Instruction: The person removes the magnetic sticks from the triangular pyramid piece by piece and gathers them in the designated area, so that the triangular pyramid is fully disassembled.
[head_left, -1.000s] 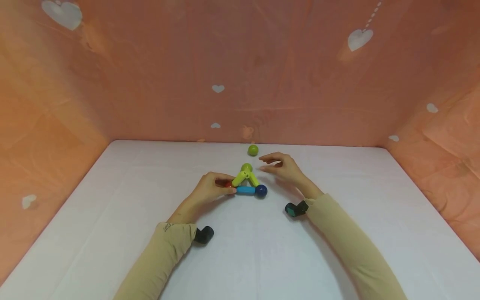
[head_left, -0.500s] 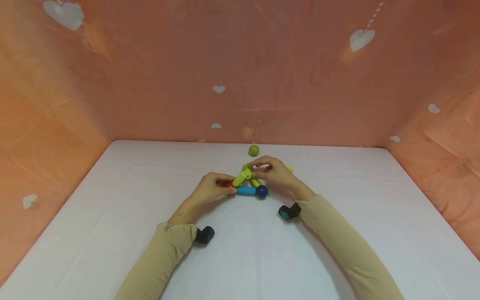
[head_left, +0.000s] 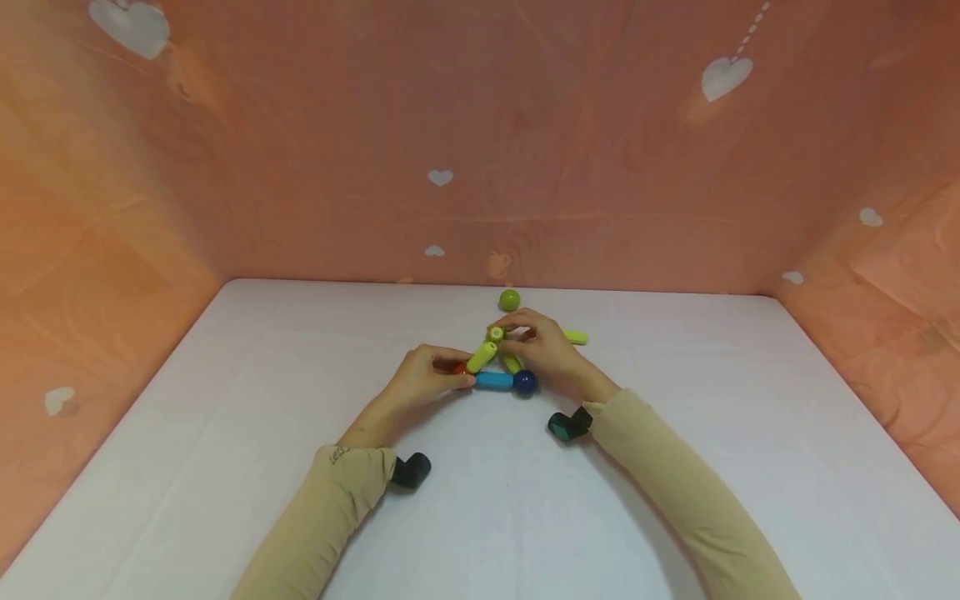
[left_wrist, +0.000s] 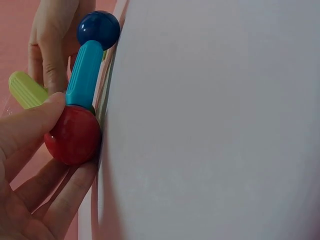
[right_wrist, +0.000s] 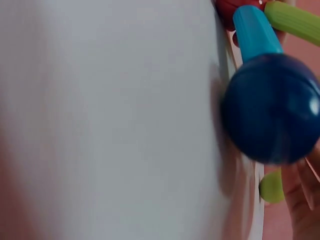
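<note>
My left hand grips a red ball between thumb and fingers at the left corner of a toy triangle of balls and rods. From that ball a light-blue rod runs to a dark-blue ball, close over the white surface. Two lime rods, the left one in fuller view, slope up from the two ends to the apex. There my right hand pinches a green ball, mostly hidden by the fingers. A lime rod's end faces the head camera beside the fingertips.
A loose green ball lies near the back edge of the white table. Another lime rod lies behind my right hand. An orange cloth with hearts hangs behind and at both sides.
My right hand has moved left from beside the triangle onto its apex and closed there. This uncovers the lime rod behind it. My left hand keeps its grip in the same place.
</note>
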